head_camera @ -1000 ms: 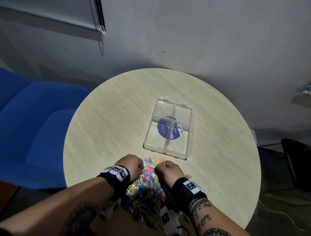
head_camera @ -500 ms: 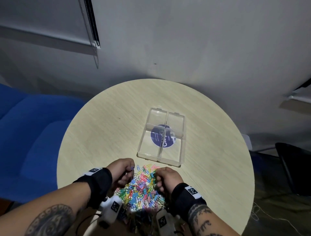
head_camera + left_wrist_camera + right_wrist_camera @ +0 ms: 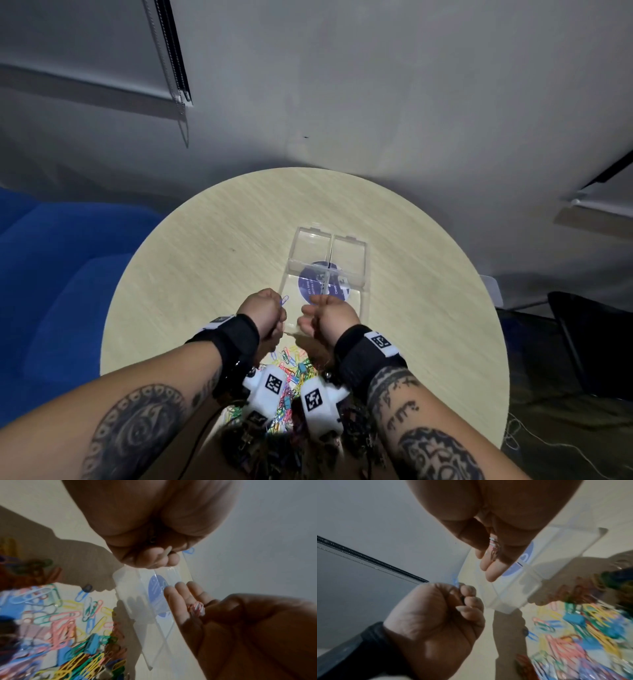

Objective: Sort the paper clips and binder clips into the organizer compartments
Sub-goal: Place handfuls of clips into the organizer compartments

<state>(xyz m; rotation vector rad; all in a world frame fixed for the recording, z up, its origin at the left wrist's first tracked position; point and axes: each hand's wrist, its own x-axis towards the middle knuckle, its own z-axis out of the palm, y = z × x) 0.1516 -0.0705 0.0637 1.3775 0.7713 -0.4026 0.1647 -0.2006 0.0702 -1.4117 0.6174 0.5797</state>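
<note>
Hovering over the clear organizer's (image 3: 363,274) near edge, the left hand (image 3: 265,313) pinches a blue paper clip (image 3: 284,300) at its curled fingertips. The right hand (image 3: 327,320) cups pink clips (image 3: 197,607) against loosely extended fingers (image 3: 178,592). Behind both wrists lies the clip pile (image 3: 291,368).

My head camera looks steeply down on the round table (image 3: 205,274), my forearms entering from the frame's bottom. Each wrist camera sits close under my palm, facing along the fingers. All three views share the clear organizer (image 3: 352,253) and the clip pile (image 3: 65,626).
</note>
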